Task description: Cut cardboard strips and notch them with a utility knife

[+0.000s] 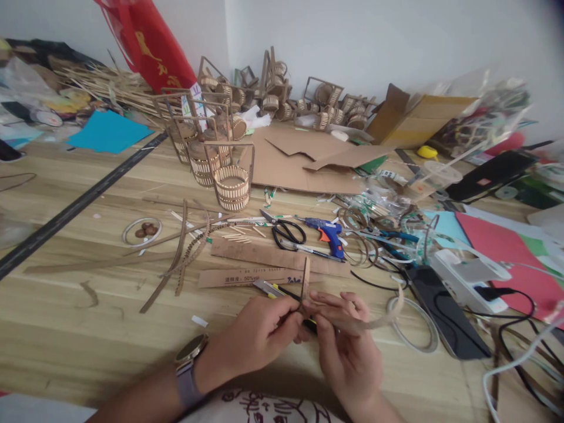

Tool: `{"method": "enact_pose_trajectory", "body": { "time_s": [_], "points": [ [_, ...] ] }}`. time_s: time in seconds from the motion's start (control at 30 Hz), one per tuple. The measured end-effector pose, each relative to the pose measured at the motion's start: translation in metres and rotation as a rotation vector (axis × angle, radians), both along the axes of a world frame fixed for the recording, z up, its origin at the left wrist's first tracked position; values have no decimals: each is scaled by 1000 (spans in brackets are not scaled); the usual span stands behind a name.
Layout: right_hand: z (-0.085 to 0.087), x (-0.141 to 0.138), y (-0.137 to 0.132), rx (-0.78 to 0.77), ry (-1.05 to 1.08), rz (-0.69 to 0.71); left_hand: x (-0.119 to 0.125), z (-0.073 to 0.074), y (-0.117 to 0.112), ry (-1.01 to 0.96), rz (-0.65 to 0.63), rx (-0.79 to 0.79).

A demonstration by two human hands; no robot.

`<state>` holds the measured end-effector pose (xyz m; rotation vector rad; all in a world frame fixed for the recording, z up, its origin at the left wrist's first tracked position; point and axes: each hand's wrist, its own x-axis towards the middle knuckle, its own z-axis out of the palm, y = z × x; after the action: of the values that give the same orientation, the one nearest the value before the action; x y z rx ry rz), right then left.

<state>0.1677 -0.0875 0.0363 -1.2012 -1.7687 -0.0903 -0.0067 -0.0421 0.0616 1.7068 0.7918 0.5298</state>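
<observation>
In front of me both hands hold a narrow brown cardboard strip (379,321). One part of it stands upright between my fingers; another runs right and curls at its end. My left hand (264,329), with a watch on the wrist, pinches the strip where the upright part begins. My right hand (350,352) grips the strip between thumb and fingers. A utility knife (267,288) with yellow trim lies partly hidden beneath my hands. Just beyond are printed cardboard strips (238,278), black-handled scissors (288,232) and a blue glue gun (324,230).
Small slatted buckets (232,188) with tall handles stand further back. Loose strips (178,258) and a ring (141,231) holding brown balls lie left. Cardboard sheets (286,170) cover the back middle. To the right are a phone (445,311), a tape ring (416,346), a power strip (467,279) and cables.
</observation>
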Motion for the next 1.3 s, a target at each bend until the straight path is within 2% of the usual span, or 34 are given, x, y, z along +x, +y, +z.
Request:
{"method": "enact_pose_trajectory", "body": {
  "time_s": [0.13, 0.33, 0.47, 0.6, 0.7, 0.83, 0.93, 1.1, 1.3],
  "points": [
    [3, -2, 1, 28, -53, 46, 0, 0, 2, 53, 28, 43],
    [2, -5, 4, 32, -137, -8, -1, -3, 1, 136, 76, 134],
    [3, -4, 3, 51, -141, 2, 0, -2, 0, 79, 74, 120],
    [1, -2, 1, -6, -54, 16, 0, 0, 0, 15, 48, 111],
    [-2, -1, 0, -24, 79, 17, 0, 2, 0, -33, 0, 39],
    [-1, -1, 0, -2, 46, 63, -1, 2, 1, -5, 25, -27],
    [0, -2, 1, 5, -6, 74, -1, 1, 2, 29, 36, 8],
    [-1, -3, 3, -17, -48, 17, 0, -3, 2, 104, 73, 116],
    [-4, -4, 2, -40, -34, -8, 0, -3, 0, 112, 68, 153]
  ]
}}
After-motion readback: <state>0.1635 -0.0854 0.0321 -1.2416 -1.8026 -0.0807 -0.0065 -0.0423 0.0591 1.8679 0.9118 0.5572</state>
